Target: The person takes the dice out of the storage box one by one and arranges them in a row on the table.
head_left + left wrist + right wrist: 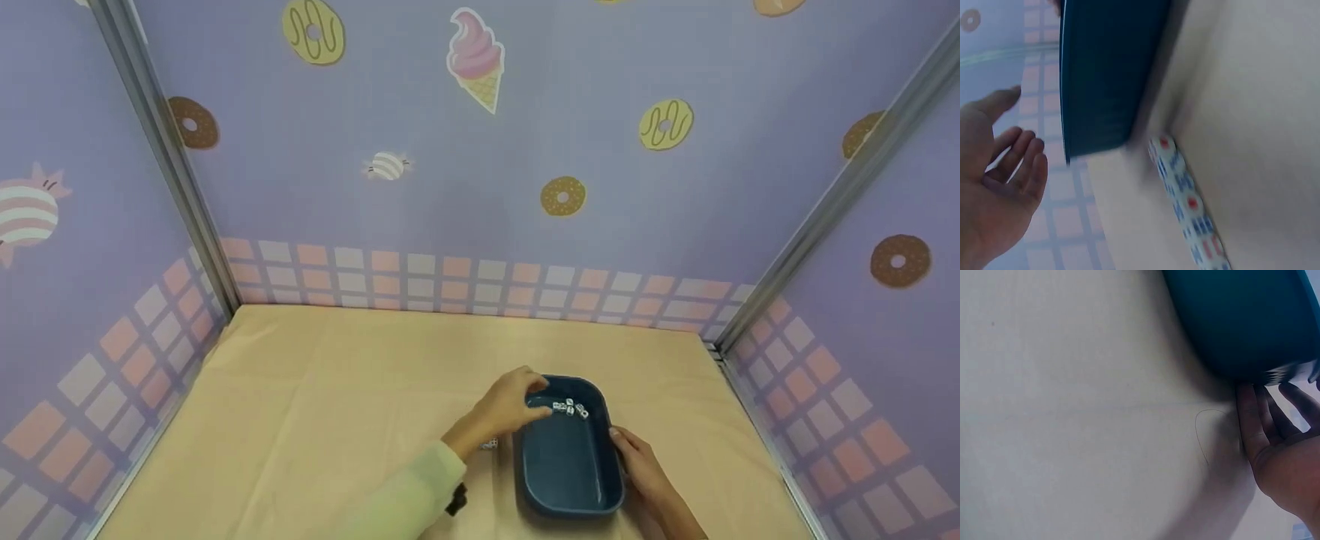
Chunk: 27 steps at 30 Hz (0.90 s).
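A deep dark-blue plastic bin (570,513) with rounded corners stands on the tabletop. Several small white dice (570,408) lie in a loose group at its far end. My left hand (504,405) hovers over the bin's left rim, thumb and fingers apart with nothing between them. Beneath that arm a row of white dice (1190,202) with red and blue marks lies along the bin's left side, mostly hidden in the head view. My right hand (637,466) grips the bin's right wall, thumb at the rim and fingers (1249,416) against the outside.
A pale yellow cloth (337,397) covers the table. Patterned panels (480,165) rise behind and on both sides, joined by metal posts (169,150) at the corners. Something small and black (456,499) shows beside the left sleeve.
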Each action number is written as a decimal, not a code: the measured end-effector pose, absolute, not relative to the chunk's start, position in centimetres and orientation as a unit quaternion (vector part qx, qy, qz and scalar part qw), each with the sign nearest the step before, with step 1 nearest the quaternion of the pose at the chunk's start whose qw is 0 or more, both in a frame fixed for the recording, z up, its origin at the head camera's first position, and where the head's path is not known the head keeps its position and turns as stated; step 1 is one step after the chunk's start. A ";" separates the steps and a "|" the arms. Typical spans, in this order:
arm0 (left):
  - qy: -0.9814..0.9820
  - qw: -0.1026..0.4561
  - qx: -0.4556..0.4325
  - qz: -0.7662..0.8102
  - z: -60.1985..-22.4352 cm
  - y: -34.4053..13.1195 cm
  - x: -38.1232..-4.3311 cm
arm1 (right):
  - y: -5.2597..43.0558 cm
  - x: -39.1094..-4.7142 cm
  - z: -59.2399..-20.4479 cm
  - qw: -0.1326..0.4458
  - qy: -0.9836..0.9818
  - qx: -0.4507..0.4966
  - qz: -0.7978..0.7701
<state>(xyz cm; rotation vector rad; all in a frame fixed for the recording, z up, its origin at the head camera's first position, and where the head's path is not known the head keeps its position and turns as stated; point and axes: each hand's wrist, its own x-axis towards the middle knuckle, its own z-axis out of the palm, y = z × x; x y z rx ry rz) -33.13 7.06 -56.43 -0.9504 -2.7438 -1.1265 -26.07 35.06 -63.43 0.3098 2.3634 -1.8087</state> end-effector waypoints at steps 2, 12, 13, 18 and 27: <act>-0.891 0.007 -0.291 -0.349 -56.6 8.7 -33.3 | 35.1 -26.0 -63.4 0.074 0.787 0.105 -0.603; -0.940 -0.017 -0.239 -0.245 -58.0 13.1 -34.4 | 35.0 -25.8 -63.4 0.063 0.789 0.100 -0.604; -0.943 -0.019 -0.236 -0.233 -58.1 13.4 -34.5 | 35.0 -25.8 -63.4 0.059 0.787 0.099 -0.606; -0.954 -0.028 -0.226 -0.193 -58.5 14.6 -35.1 | 35.1 -25.8 -63.5 0.055 0.780 0.093 -0.616; -0.967 -0.020 -0.211 -0.139 -59.7 15.9 -34.9 | 35.1 -25.7 -63.2 0.049 0.781 0.093 -0.615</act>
